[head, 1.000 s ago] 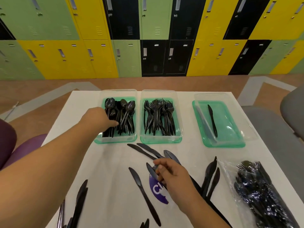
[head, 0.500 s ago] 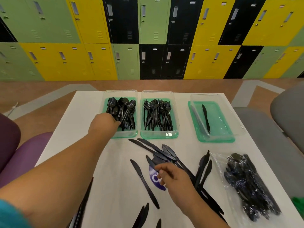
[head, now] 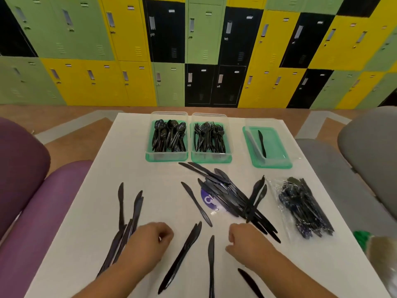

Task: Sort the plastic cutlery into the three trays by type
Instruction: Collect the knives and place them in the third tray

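Three green-based clear trays stand at the table's far side. The left tray is full of black spoons, the middle tray of black forks, and the right tray holds a single black knife. A pile of black knives lies mid-table, with more knives at the left and single ones near the front. My left hand rests near the front edge beside the left knives, fingers curled, nothing visible in it. My right hand is curled too, just in front of the pile.
A clear bag of black cutlery lies at the right of the white table. A purple sticker shows under the pile. Purple seats flank the left side, grey seats the right. Lockers line the back wall.
My left hand has pulled back from the spoon tray to the front edge. My right hand has drawn back from the knife pile. The view has tilted and widened.
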{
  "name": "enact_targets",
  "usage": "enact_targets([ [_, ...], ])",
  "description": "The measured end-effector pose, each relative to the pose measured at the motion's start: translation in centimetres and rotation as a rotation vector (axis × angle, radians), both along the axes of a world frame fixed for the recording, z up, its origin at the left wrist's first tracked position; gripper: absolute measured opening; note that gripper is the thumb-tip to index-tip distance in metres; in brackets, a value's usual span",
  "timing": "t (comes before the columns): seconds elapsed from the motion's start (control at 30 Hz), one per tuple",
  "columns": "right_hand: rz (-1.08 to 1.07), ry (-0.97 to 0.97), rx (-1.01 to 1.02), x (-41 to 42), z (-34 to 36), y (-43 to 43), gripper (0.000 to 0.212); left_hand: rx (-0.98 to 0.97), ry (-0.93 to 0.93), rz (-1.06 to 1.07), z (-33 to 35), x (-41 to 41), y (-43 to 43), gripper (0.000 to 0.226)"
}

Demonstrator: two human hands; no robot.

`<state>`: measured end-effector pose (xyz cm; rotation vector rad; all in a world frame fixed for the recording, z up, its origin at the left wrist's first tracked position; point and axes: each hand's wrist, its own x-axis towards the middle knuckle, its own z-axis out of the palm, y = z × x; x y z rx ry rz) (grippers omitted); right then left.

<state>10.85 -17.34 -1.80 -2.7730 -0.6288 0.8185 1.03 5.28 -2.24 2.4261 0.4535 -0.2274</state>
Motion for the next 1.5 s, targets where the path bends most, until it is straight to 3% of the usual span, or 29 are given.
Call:
enact_targets([
  [0.13,0.078,0.143,-0.458,-2.2,0.8,-2.9,0.029,0.037,0.034,-0.077,-1.7,-1.6,-3.1,0.015],
  [0.2,0.084,0.192,-0.535,-3.3,0.9,-3.8,0.026,0.079,0.015,-0.114,-2.3,-1.6,-4.5,0.026],
  [0.3,0.022,0.145,-0.462,-4.7,0.3,-4.8,0.022,0.18,0.028,-0.142,-3.1,-1.1,-5.3,0.035],
  [0.47,-0.029,-0.001,-0.306,-5.9,-0.9,-5.0,0.036,0.272,0.078,-0.161,-4.0,-0.5,-5.3,0.022],
  [0.63,-0.059,-0.11,-0.168,-6.7,-2.1,-5.1,0.023,0.364,0.105,-0.163,-4.3,-1.3,-5.2,0.022],
  [0.73,-0.115,-0.101,0.026,-6.7,-2.3,-4.1,0.01,0.4,0.088,-0.193,-4.0,-2.4,-5.0,0.016],
  [0.8,-0.157,-0.082,0.168,-6.6,-2.2,-2.7,0.006,0.407,0.026,-0.253,-4.2,-3.0,-4.4,0.037],
  [0.87,-0.18,-0.048,0.231,-6.6,-2.0,-1.0,0.01,0.376,-0.002,-0.29,-4.4,-3.9,-4.0,0.031],
  [0.93,-0.179,0.007,0.215,-6.6,-2.0,0.5,0.021,0.311,-0.031,-0.265,-4.9,-4.4,-3.8,0.015],
  [1.03,-0.168,0.002,0.103,-6.3,-2.9,1.5,0.039,0.241,-0.068,-0.293,-4.7,-4.9,-3.3,0.022],
  [1.23,-0.202,-0.079,-0.049,-5.0,-3.4,0.7,0.024,0.099,0.006,-0.294,-3.1,-6.2,-3.5,0.018],
  [1.33,-0.195,-0.09,-0.083,-4.8,-3.3,-0.2,0.026,0.066,0.072,-0.375,-3.1,-6.6,-3.5,0.022],
  [1.4,-0.171,-0.086,-0.101,-4.8,-3.4,-0.7,0.016,0.056,0.1,-0.451,-2.9,-7.0,-3.4,0.024],
  [1.5,-0.149,-0.093,-0.108,-5.0,-3.4,-1.3,0.008,0.101,0.173,-0.57,-2.4,-7.2,-3.3,0.046],
])
